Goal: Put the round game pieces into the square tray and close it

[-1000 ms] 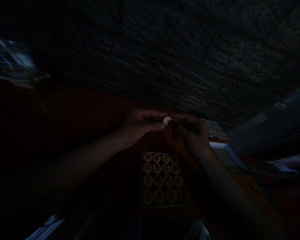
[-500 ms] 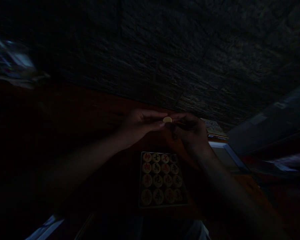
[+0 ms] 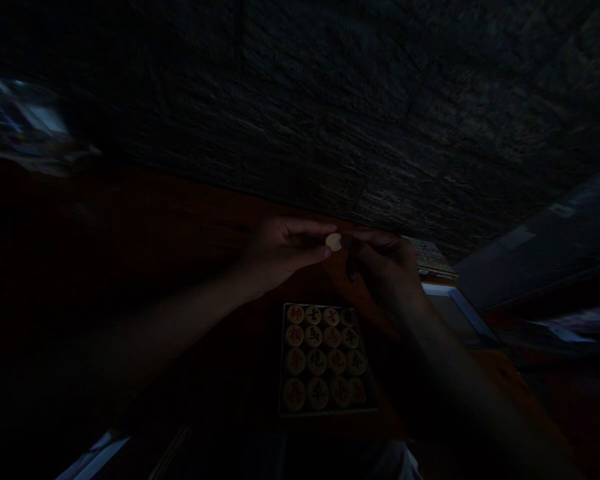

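A pale round xiangqi piece [image 3: 333, 242] is held up between my two hands, above the table. My left hand [image 3: 285, 248] comes in from the left, thumb and fingertips closed on the piece's near and far edges. From the other side my right hand [image 3: 383, 263] pinches its right edge. No character can be made out on the face turned to me. Closer to my body lies a square box [image 3: 281, 373] filled with rows of xiangqi pieces [image 3: 314, 336] marked in red and black.
A dark stone wall [image 3: 280, 133] rises behind the reddish wooden table [image 3: 180, 207]. Beyond my right hand are a printed box [image 3: 435, 260] and a pale open lid or tray [image 3: 455, 313]. Blurred items on a light dish [image 3: 35, 157] stand at the far left. Light is very dim.
The piece has tilted so that more of its face turns toward me. My right fingers have closed in on its right edge; my left hand has barely moved.
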Available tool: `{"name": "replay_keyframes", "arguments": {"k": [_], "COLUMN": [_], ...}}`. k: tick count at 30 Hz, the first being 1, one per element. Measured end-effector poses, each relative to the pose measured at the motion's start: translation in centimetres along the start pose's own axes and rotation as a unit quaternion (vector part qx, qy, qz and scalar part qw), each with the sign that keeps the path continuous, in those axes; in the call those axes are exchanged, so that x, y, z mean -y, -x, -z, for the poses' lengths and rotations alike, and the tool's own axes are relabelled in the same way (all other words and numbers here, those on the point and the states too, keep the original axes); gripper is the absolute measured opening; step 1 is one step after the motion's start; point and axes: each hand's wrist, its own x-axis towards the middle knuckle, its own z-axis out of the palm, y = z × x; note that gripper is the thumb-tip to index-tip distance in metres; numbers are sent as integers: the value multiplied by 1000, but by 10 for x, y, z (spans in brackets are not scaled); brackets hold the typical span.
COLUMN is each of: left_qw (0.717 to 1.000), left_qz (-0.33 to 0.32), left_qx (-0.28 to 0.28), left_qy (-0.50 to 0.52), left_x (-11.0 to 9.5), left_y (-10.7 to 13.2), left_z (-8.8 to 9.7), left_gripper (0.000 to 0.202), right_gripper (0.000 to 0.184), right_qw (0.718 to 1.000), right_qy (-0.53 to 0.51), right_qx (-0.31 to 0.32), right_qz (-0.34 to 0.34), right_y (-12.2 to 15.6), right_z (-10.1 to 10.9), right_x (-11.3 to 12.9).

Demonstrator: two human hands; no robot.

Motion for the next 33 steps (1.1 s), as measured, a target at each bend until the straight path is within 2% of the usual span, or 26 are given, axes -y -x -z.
{"name": "replay_keyframes", "arguments": {"k": [6, 14, 19, 24, 30, 33], "left_qw": [999, 1000, 998, 997, 999, 999], "left_qz": [2, 16, -13, -28, -2, -2], "left_qx": [-22, -19, -12, 9, -29, -32], "left_qy": [-27, 6, -57, -75, -36, -24], "left_x": [-1, 0, -3, -3, -1, -1], "left_y": [2, 0, 2, 4, 2, 2], "left_z": [-3, -1, -4, -5, -4, -3], "left_gripper": [36, 33, 22, 21, 31, 34], "right_gripper": [19, 18, 20, 23, 18, 22], "right_qw": [1000, 998, 993, 994, 998, 999], "right_qy": [21, 52, 101, 107, 57, 44], "right_qx": [8, 2, 5, -10, 8, 22], "right_qz": [-1, 26, 58, 33, 11, 5], "right_y": [1, 0, 3, 3, -1, -1], "right_z": [-3, -1, -5, -6, 0, 2], "right_x": [2, 3, 7, 6, -1, -3]}}
